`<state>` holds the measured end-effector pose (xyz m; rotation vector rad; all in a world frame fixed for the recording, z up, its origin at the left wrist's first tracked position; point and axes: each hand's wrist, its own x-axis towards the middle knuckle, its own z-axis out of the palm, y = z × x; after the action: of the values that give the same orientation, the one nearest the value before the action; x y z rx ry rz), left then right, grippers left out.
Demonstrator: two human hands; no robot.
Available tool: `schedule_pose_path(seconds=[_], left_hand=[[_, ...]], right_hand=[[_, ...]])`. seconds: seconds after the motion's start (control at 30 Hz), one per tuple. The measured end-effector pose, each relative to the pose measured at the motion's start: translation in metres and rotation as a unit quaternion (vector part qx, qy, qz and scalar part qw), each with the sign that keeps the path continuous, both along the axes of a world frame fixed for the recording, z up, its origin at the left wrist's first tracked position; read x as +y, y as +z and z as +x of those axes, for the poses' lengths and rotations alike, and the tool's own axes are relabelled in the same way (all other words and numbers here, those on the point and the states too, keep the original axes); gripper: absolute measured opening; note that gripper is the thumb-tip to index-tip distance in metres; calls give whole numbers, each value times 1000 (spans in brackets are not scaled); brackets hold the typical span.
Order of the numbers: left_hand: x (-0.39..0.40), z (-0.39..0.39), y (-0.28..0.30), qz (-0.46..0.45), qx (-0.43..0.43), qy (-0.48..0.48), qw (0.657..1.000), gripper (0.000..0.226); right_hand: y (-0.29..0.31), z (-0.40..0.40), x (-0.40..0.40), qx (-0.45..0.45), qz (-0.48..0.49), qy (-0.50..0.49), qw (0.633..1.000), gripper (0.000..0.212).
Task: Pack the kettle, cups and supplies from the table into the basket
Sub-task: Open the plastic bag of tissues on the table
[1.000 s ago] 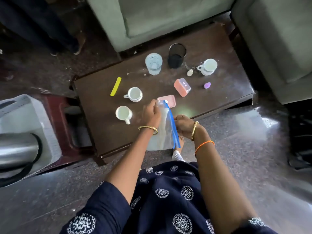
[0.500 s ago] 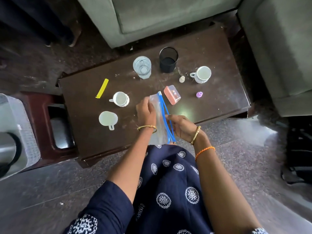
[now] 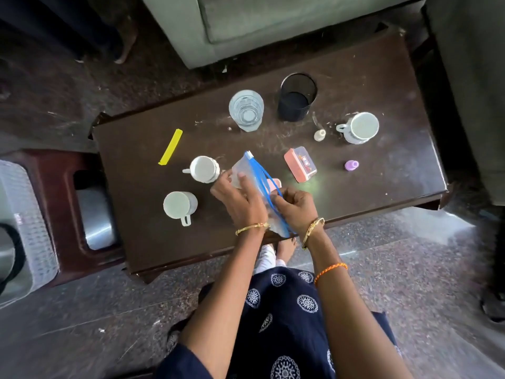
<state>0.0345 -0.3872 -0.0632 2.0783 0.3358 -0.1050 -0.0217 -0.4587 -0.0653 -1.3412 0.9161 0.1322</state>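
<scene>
Zip bag: a clear plastic zip bag (image 3: pixel 247 173) with a blue seal strip is held up over the near middle of the table (image 3: pixel 382 77), between both hands; its mouth appears parted.
Left hand: the left hand (image 3: pixel 240 199) is wrapped round the bag's left side, thumb and fingers curled on the plastic.
Right hand: the right hand (image 3: pixel 293 207) is closed in a pinch on the blue strip at the bag's right edge.
Step in hand: judged to be the opening of the bag, so that small supplies can be put in before packing.
Pink item: a pink flat object (image 3: pixel 276 184) is partly hidden behind the bag; what it is cannot be told.
Cups: one white cup (image 3: pixel 203 168) stands just left of the bag, a second white cup (image 3: pixel 179 205) nearer the table's left front, a third white cup (image 3: pixel 360 127) at the far right.
Other supplies: a pink lidded box (image 3: pixel 300 164), a purple cap (image 3: pixel 351 165), a small white bottle (image 3: pixel 319 134), a glass (image 3: pixel 246 110), a black mesh holder (image 3: pixel 297 97) and a yellow clip (image 3: pixel 170 146) lie apart on the table.
Basket: a white basket (image 3: pixel 32 228) is seen at the left edge, on a stool; the kettle (image 3: pixel 6 258) appears to sit in it already.
Next move: the mouth would need to be kept spread by one hand while the other is freed to pick up a small item, likely the pink one nearest.
</scene>
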Motion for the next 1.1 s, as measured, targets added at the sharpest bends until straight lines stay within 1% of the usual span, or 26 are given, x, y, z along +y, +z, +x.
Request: schedule_pose_path(seconds=[0.07, 0.1, 0.13, 0.2, 0.27, 0.33, 0.4, 0.43, 0.47, 0.5, 0.53, 0.6, 0.63, 0.67, 0.73, 0.77, 0.8, 0.83, 0.87, 0.9, 0.97, 1.0, 1.07, 1.1], left_hand=[[2, -3, 4, -5, 28, -13, 1000, 58], [5, -4, 5, 9, 37, -35, 999, 63], [8, -4, 6, 26, 43, -60, 997, 63], [13, -2, 6, 51, 62, -92, 993, 53], [16, 1, 6, 63, 69, -114, 989, 49], [21, 4, 6, 82, 51, -125, 987, 51], [28, 8, 4, 100, 28, -114, 988, 53], [33, 9, 3, 103, 19, -110, 988, 52], [36, 11, 2, 103, 14, -113, 988, 50], [39, 13, 0, 102, 10, -123, 987, 46], [40, 14, -1, 102, 8, -142, 985, 43], [39, 15, -5, 100, 7, -187, 977, 39], [37, 15, -8, 99, 9, -203, 974, 37], [36, 15, -11, 99, 11, -210, 973, 35], [34, 17, -18, 92, 13, -206, 974, 33], [33, 19, -21, 87, 11, -202, 975, 32], [32, 21, -23, 83, 8, -200, 976, 32], [32, 22, -26, 79, 6, -200, 976, 31], [32, 23, -30, 76, 5, -203, 976, 31], [32, 23, -33, 73, 5, -206, 976, 30], [33, 22, -39, 63, 7, -213, 975, 30], [34, 21, -43, 56, 9, -215, 975, 30], [36, 17, -48, 40, 14, -216, 976, 31], [36, 16, -50, 30, 16, -215, 976, 31]], right_hand=[[-6, 4, 3, -2, -4, 11, 1000, 15], [-7, 5, 5, -6, 0, 17, 1000, 12], [-9, 5, 5, -9, 9, 15, 1000, 11], [-13, 6, 3, -2, 38, -5, 999, 13], [-19, 9, -1, 22, 47, -22, 998, 13], [-26, 13, -7, 66, 0, -41, 997, 14], [-33, 15, -17, 109, -50, -63, 991, 22], [-35, 15, -21, 124, -38, -73, 989, 22], [-36, 13, -24, 132, 13, -91, 987, 20], [-36, 11, -26, 143, 90, -116, 979, 20], [-37, 10, -25, 159, 166, -140, 963, 29], [-47, 5, -19, 174, 266, -176, 932, 57], [-52, 2, -14, 164, 310, -194, 916, 65], [-57, -2, -9, 138, 353, -211, 901, 67], [-64, -13, -5, 71, 423, -247, 869, 62], [-66, -20, -6, 41, 452, -264, 851, 60], [-68, -25, -7, 18, 468, -272, 841, 61], [-71, -26, -8, 12, 472, -270, 839, 64], [-75, -26, -9, 26, 462, -258, 848, 64], [-79, -22, -8, 53, 439, -231, 867, 57], [-85, -6, -3, 110, 353, -134, 919, 29], [-88, 2, -2, 137, 308, -93, 937, 20], [-96, 16, -5, 180, 232, -62, 954, 17], [-101, 22, -9, 184, 216, -65, 957, 17]])
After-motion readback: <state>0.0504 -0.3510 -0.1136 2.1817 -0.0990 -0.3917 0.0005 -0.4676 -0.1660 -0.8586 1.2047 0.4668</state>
